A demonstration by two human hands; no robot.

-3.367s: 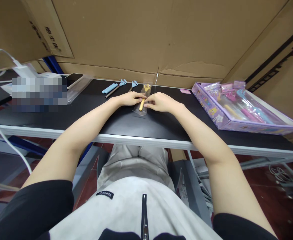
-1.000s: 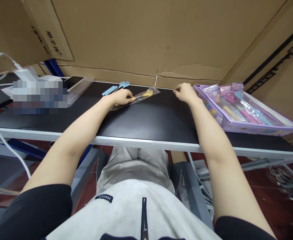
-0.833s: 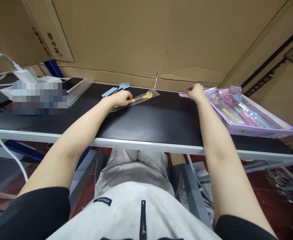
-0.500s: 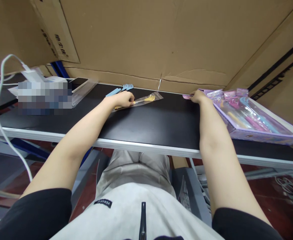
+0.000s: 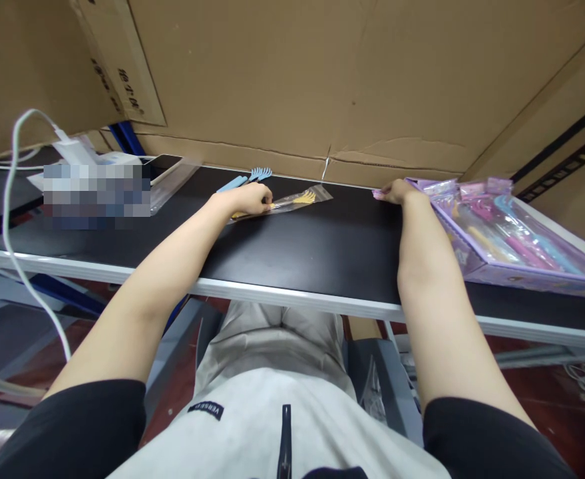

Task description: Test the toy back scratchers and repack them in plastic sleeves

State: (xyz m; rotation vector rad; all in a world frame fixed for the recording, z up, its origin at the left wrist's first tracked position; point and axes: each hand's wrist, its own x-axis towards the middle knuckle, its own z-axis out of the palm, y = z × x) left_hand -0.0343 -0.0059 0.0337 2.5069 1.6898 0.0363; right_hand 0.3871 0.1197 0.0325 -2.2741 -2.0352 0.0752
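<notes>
My left hand [image 5: 258, 197] is closed on a yellow back scratcher [image 5: 304, 197] in a clear plastic sleeve, which lies slantwise on the black tabletop. Its clawed end points right and its handle is partly hidden under my fingers. Just behind that hand lies a blue back scratcher [image 5: 237, 181], claw toward the back wall. Further right, my right hand [image 5: 396, 191] pinches a small pink-purple piece [image 5: 377, 194], seemingly a card or label, beside a purple box [image 5: 476, 263]. Several bagged back scratchers [image 5: 524, 236] in pink, blue and yellow lie in this box.
Cardboard walls [image 5: 272, 80] close off the table's back and sides. At left are a white cable [image 5: 10, 186], a phone-like device [image 5: 165, 166], a clear plastic sleeve [image 5: 177, 186] and a blurred-out item. A pale metal edge [image 5: 292, 295] runs along the front.
The whole view has shifted slightly, so things appear a little further right. Both hands keep nearly the same places and grips.
</notes>
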